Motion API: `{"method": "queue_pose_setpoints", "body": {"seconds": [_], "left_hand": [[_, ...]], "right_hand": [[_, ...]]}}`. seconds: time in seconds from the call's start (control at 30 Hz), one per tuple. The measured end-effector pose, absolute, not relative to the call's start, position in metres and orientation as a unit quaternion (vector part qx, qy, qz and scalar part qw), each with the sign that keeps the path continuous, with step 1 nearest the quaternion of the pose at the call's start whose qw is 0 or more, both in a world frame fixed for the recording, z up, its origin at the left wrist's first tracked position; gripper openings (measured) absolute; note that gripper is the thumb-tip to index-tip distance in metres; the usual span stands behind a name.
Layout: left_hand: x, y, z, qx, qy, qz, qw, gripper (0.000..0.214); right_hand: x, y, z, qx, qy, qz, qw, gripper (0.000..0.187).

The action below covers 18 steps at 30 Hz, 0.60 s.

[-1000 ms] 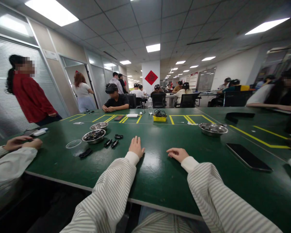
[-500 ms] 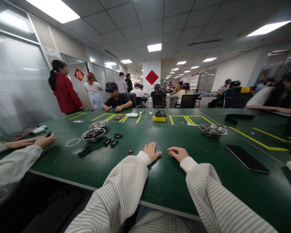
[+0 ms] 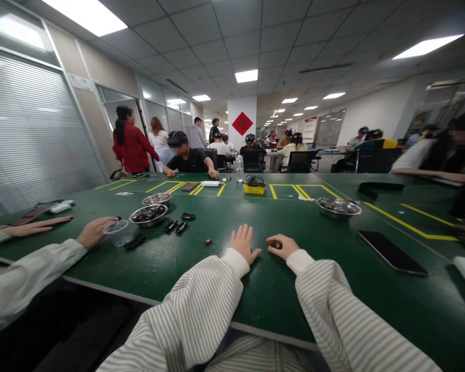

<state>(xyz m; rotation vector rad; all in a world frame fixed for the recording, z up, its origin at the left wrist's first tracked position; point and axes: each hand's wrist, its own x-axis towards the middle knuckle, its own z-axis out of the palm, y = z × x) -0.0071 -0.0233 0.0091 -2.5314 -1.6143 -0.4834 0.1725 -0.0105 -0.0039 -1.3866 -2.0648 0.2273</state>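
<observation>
My left hand (image 3: 243, 244) lies flat on the green tabletop (image 3: 201, 279) with its fingers spread and nothing under them that I can see. Close to its right is my right hand (image 3: 282, 246), its thumb and forefinger curled toward each other. A tiny orange spot shows at those fingertips, too small to name. To the left of my left hand sits a small red piece (image 3: 208, 242), apart from it. Several black parts (image 3: 181, 228) lie farther left, beside a steel bowl (image 3: 149, 223) filled with dark pieces.
A co-worker's hand (image 3: 96, 232) is at a clear plastic cup (image 3: 117, 238) on the left. Behind the filled bowl stands another steel bowl (image 3: 157, 200). On the right are a steel bowl (image 3: 338, 216) and a phone (image 3: 391, 252). A yellow box (image 3: 254, 190) holds black cables.
My left hand has shifted slightly right and its fingers are spread wider. My right fingertips have curled closer. The co-worker's hand on the left has moved to the plastic cup.
</observation>
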Motion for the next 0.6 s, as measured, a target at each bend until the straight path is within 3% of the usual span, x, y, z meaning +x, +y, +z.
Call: {"method": "queue_pose_setpoints", "body": {"seconds": [0.13, 0.27, 0.43, 0.6], "left_hand": [[-0.047, -0.011, 0.019, -0.671, -0.729, -0.074, 0.115, 0.046], [-0.076, -0.003, 0.020, -0.602, -0.794, -0.038, 0.079, 0.036], [-0.076, -0.002, 0.017, -0.668, -0.741, -0.052, 0.043, 0.030], [-0.045, -0.006, 0.008, -0.818, -0.559, -0.134, 0.020, 0.032]], "right_hand": [[0.174, -0.011, -0.002, -0.522, -0.800, 0.063, 0.288, 0.019], [0.175, -0.011, -0.002, -0.525, -0.800, 0.060, 0.283, 0.019], [0.174, -0.012, -0.001, -0.510, -0.796, 0.089, 0.314, 0.021], [0.171, -0.013, 0.000, -0.512, -0.776, 0.138, 0.340, 0.020]]}}
